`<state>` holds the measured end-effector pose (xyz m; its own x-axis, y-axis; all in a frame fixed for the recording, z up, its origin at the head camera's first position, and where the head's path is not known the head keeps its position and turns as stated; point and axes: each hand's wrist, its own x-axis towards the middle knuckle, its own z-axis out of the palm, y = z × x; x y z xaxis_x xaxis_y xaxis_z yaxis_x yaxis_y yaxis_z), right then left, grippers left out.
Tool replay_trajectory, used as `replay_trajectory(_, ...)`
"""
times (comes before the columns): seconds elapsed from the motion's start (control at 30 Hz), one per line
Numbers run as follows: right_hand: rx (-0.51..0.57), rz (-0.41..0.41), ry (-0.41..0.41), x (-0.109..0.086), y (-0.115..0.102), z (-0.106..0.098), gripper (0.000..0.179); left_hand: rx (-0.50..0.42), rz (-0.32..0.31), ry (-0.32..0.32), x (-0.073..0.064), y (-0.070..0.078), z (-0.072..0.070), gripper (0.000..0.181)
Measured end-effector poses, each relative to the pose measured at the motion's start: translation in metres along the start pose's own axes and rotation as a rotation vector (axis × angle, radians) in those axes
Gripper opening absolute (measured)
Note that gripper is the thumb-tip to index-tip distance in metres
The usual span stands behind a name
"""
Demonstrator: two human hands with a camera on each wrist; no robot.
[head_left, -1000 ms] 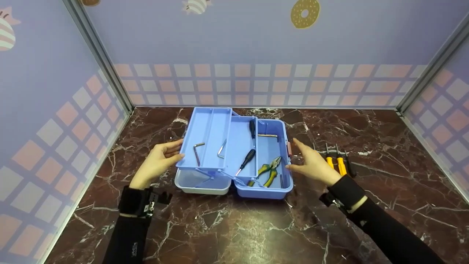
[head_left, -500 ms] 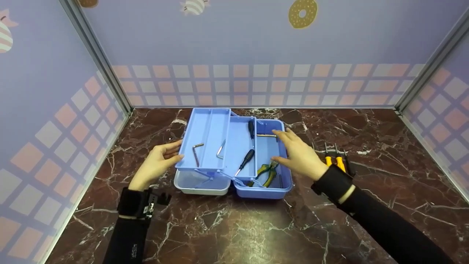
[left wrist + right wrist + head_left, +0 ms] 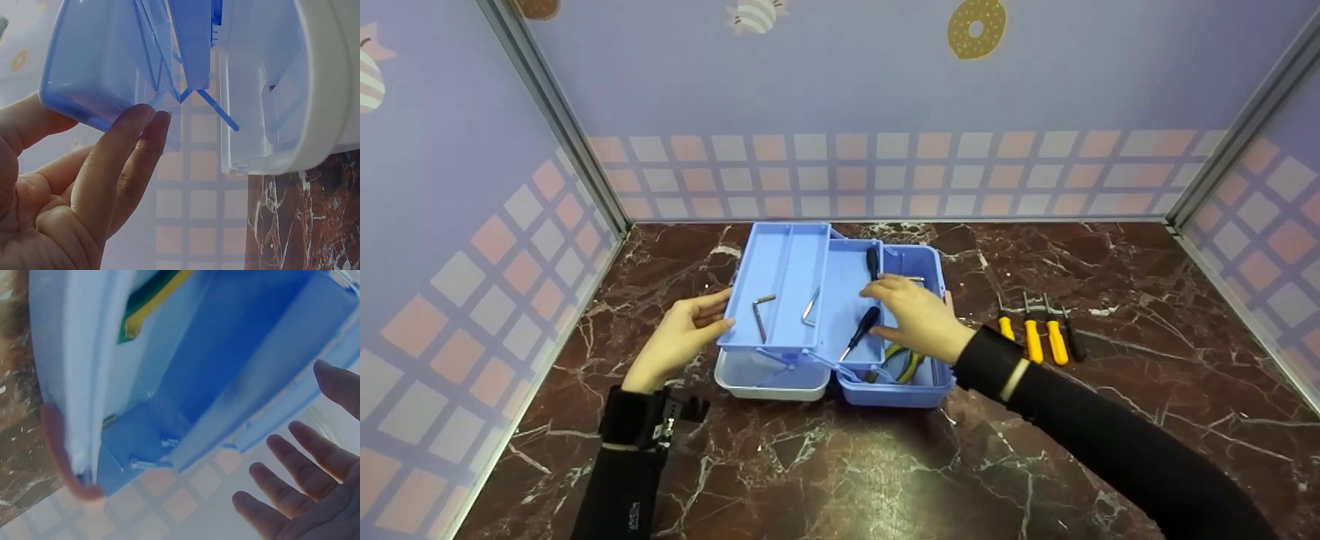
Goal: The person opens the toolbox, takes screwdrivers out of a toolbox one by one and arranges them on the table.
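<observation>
An opened blue cantilever toolbox (image 3: 896, 398) stands on the table, its trays fanned out leftward. My left hand (image 3: 679, 334) pinches the left edge of the upper tray (image 3: 765, 259), thumb near the rim and fingers against the underside (image 3: 84, 73). Two L-shaped hex keys (image 3: 758, 319) lie in that tray. Over the middle tray (image 3: 847, 274) hovers my right hand (image 3: 922, 319), fingers extended and apart, holding nothing. Beside its fingertips is a black-handled screwdriver (image 3: 862, 326), with another screwdriver (image 3: 873, 261) farther back. Green-and-yellow pliers (image 3: 913, 367) lie in the base, partly hidden by the right hand.
Right of the toolbox, several yellow-handled screwdrivers (image 3: 1033, 345) and a black-handled one (image 3: 1075, 345) lie in a row. The whitish lid (image 3: 772, 391) hangs open below the upper tray. Patterned walls (image 3: 840, 75) enclose the marble-look table (image 3: 810, 480) at back and sides.
My right hand has moved left from the toolbox's latch side, over the base, to the middle tray. My left hand stays on the upper tray. The trays and tools have not shifted.
</observation>
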<state>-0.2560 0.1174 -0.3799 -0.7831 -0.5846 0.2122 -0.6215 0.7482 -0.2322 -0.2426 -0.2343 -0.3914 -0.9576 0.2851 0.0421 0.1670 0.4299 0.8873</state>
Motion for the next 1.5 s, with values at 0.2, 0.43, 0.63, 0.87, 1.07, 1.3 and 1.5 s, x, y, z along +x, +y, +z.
replay_trajectory(0.2, -0.026, -0.064, 0.014, 0.008, -0.007, 0.01, 0.041, 0.019, 0.001, 0.003, -0.001, 0.002, -0.001, 0.055)
replay_trajectory(0.43, -0.08, -0.074, 0.009, 0.016, -0.014, 0.011, 0.031, 0.024, -0.001, 0.009, -0.002, 0.002, -0.001, 0.055)
replay_trajectory(0.63, -0.144, -0.112, 0.042, 0.018, -0.014, 0.016, 0.015, 0.037, 0.004, 0.007, -0.003, 0.003, 0.0, 0.054)
replay_trajectory(0.87, -0.219, -0.172, 0.04, 0.021, -0.017, 0.021, 0.011, 0.036, -0.008, 0.014, -0.003, 0.001, 0.0, 0.054)
replay_trajectory(1.07, -0.272, -0.243, 0.015, 0.022, -0.017, 0.022, 0.012, 0.039, 0.001, 0.016, -0.001, 0.001, 0.001, 0.054)
replay_trajectory(1.3, -0.374, -0.346, 0.093, 0.019, -0.014, 0.012, 0.026, 0.036, 0.002, 0.016, 0.0, 0.001, 0.001, 0.054)
replay_trajectory(1.5, -0.38, -0.329, 0.135, 0.013, -0.006, -0.004, 0.026, 0.013, 0.004, 0.011, -0.001, 0.001, 0.002, 0.054)
